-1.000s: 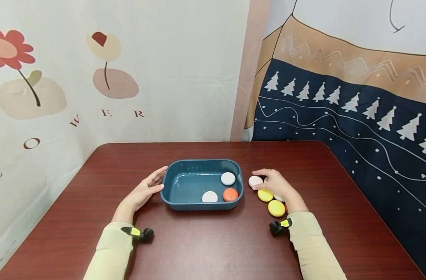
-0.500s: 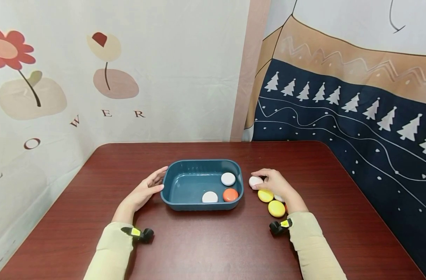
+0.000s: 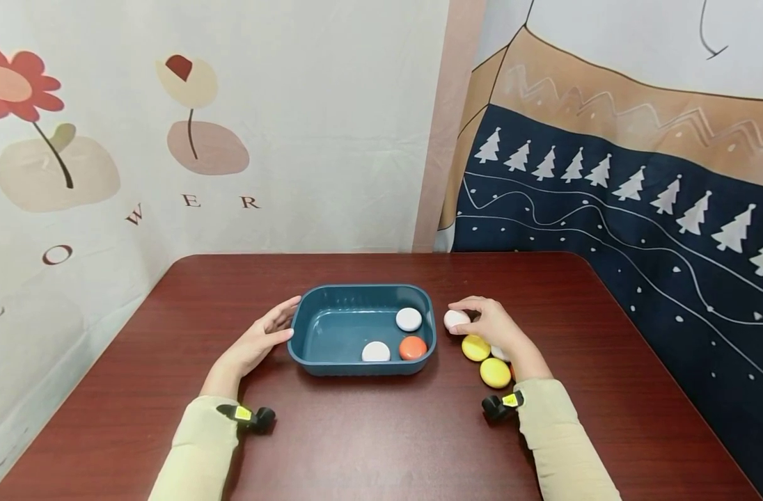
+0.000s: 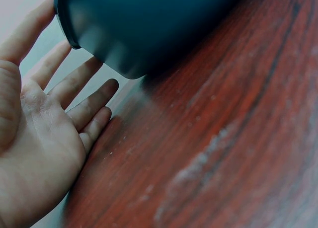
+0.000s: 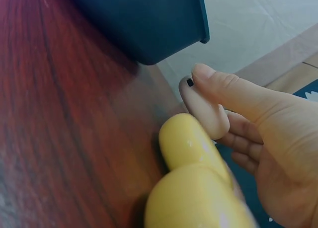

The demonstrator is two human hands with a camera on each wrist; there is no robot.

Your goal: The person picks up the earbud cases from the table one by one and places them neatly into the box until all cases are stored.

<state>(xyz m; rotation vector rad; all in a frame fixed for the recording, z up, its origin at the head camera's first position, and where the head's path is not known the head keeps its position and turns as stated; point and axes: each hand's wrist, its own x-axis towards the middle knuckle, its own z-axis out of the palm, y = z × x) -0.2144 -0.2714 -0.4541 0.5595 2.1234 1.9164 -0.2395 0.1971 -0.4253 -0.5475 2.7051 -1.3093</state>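
My left hand rests its extended fingers and thumb against the left end of a dark teal rectangular basin. In the left wrist view the fingertips are right at the basin's wall and rim, with the palm facing it. To the right of the basin, my right hand pinches a white rounded disc between thumb and fingers. The disc tilts in the right wrist view, where a small black mark shows on its underside. Two yellow discs lie just below that hand.
Inside the basin are two white discs and an orange disc. Another white disc shows partly beside the yellow ones, and an orange edge peeks out by the right wrist. A reddish-brown table bears everything.
The white disc in my right hand has risen slightly and tilted, with the fingers shifting a little up and left. My left hand and the basin stay in place.
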